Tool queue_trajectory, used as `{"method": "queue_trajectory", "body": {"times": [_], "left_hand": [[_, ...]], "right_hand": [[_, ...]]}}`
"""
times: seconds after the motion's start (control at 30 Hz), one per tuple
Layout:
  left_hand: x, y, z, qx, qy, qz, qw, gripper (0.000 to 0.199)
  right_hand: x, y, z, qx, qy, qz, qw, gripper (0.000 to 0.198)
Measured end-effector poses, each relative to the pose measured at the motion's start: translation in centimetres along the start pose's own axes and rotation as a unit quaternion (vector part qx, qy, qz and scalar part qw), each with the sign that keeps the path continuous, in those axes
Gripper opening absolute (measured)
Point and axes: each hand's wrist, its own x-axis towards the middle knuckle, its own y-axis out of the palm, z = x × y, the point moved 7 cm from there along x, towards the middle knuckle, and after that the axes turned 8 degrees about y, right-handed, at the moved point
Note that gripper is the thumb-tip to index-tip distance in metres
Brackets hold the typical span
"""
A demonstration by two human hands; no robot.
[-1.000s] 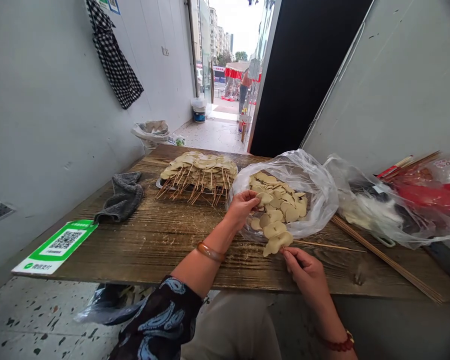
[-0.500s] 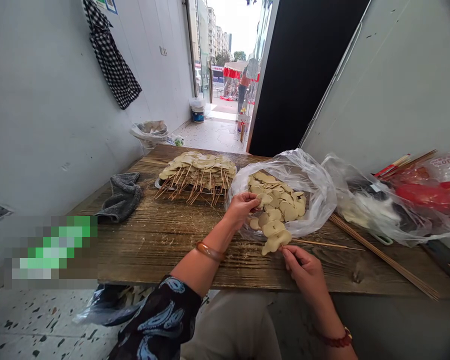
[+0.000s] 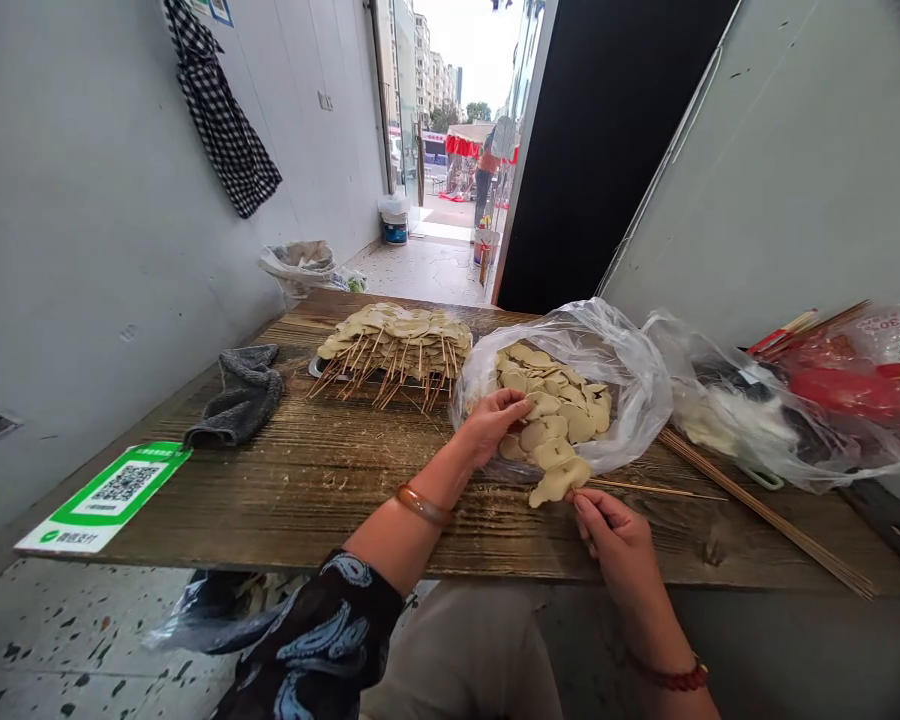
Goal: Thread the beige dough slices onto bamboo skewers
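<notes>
Between thumb and fingers, my left hand pinches a thin beige slice over the near side of an open clear plastic bag. Many loose slices of the same kind lie in that bag. My right hand grips the lower end of a skewer, mostly hidden, with several wavy slices threaded on it. Left of the bag, a heap of filled skewers rests on a metal tray, sticks pointing toward me.
Bare bamboo skewers lie at the right of the wooden table. Beyond them sit plastic bags and red packaging. A grey cloth and a green QR-code card are at left. Past the table is an open doorway.
Both hands have shifted slightly to the right with the slices and the skewer. The skewer heap and the bag stay where they were.
</notes>
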Motion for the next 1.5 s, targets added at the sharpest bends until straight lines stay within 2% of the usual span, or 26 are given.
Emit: {"method": "queue_trajectory", "body": {"times": [0.17,0.37,0.53,0.7,0.83,1.13,1.5], "left_hand": [[-0.4,0.8,0.2,-0.023,-0.025,0.038,0.999,0.037],[-0.4,0.6,0.4,-0.034,-0.032,0.007,0.999,0.039],[-0.4,0.4,0.6,-0.032,-0.028,-0.028,0.999,0.033],[-0.7,1.2,0.7,-0.088,-0.06,0.005,0.994,0.037],[-0.9,1.3,0.6,-0.088,-0.072,0.018,0.993,0.038],[-0.4,0.2,0.3,-0.07,-0.038,-0.031,0.996,0.038],[-0.6,0.6,0.3,-0.066,-0.033,0.0,0.997,0.038]], "right_hand": [[0.1,0.0,0.0,0.005,-0.002,0.002,1.0,0.032],[-0.3,0.6,0.9,-0.078,-0.023,0.004,0.997,0.034],[-0.6,0.9,1.7,-0.136,-0.055,-0.015,0.989,0.035],[-0.7,0.9,1.8,-0.144,-0.056,-0.018,0.988,0.036],[-0.7,0.9,1.8,-0.149,-0.06,-0.02,0.987,0.035],[-0.5,1.3,2.0,-0.156,-0.068,-0.011,0.985,0.035],[-0.5,1.3,2.4,-0.178,-0.091,-0.03,0.979,0.033]]}}
